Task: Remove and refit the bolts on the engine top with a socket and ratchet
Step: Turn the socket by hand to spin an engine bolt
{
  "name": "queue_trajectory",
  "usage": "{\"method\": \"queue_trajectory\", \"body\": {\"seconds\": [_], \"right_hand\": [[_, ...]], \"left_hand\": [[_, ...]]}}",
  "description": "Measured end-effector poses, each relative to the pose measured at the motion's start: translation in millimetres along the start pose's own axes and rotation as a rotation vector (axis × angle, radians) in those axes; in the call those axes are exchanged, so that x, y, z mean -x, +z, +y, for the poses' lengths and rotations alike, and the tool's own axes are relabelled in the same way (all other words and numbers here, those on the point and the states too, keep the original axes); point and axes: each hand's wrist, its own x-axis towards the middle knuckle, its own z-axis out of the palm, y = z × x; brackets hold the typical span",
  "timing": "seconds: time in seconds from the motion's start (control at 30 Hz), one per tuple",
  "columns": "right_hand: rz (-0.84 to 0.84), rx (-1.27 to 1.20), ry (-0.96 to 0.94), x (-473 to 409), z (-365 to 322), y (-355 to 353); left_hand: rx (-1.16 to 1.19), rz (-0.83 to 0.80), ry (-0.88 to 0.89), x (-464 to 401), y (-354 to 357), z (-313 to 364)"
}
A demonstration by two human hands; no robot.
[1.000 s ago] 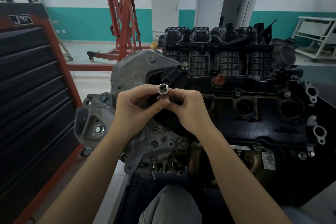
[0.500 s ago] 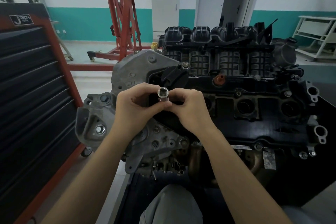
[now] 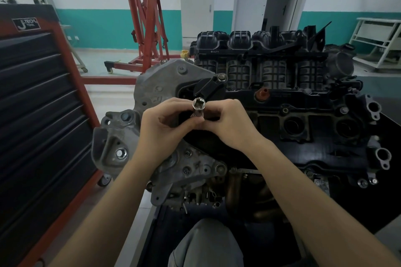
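A shiny steel socket (image 3: 198,106) stands upright, open end up, above the left end of the black engine top (image 3: 303,119). My left hand (image 3: 165,128) pinches its lower part from the left, and my right hand (image 3: 230,123) pinches it from the right. The socket's bottom end is hidden behind my fingertips. A hex bolt (image 3: 221,76) sits on a black bracket just behind the socket. No ratchet is visible.
A black and red tool cabinet (image 3: 39,115) stands close on the left. A red engine hoist (image 3: 147,28) and a grey electrical cabinet (image 3: 197,2) are behind the engine. The grey timing cover (image 3: 156,91) sits under my left hand. A white rack (image 3: 377,43) stands far right.
The socket and both hands have shifted very slightly; the grip is the same.
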Motion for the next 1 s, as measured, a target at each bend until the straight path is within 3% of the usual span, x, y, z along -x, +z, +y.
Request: {"method": "queue_trajectory", "body": {"seconds": [0.17,0.3,0.43,0.63,0.83,1.0], "right_hand": [[-0.050,-0.044,-0.038,4.8,4.6,0.7],[-0.005,0.041,-0.036,0.8,8.4,2.7],[0.049,0.098,-0.087,-1.9,8.5,6.7],[-0.043,-0.028,-0.057,0.9,7.2,3.1],[0.060,-0.035,-0.052,-3.4,7.1,7.7],[-0.013,-0.050,-0.062,-0.4,8.2,7.0]], "left_hand": [[0.044,-0.043,0.005,0.8,-0.1,-1.5],[-0.102,-0.018,0.018,-0.7,2.1,-0.1],[-0.067,0.024,-0.044,1.5,1.6,1.8],[0.004,-0.023,-0.027,0.7,0.5,1.6],[0.003,0.066,-0.021,2.2,1.3,0.3],[0.061,-0.035,-0.051,2.8,0.8,0.0]]}}
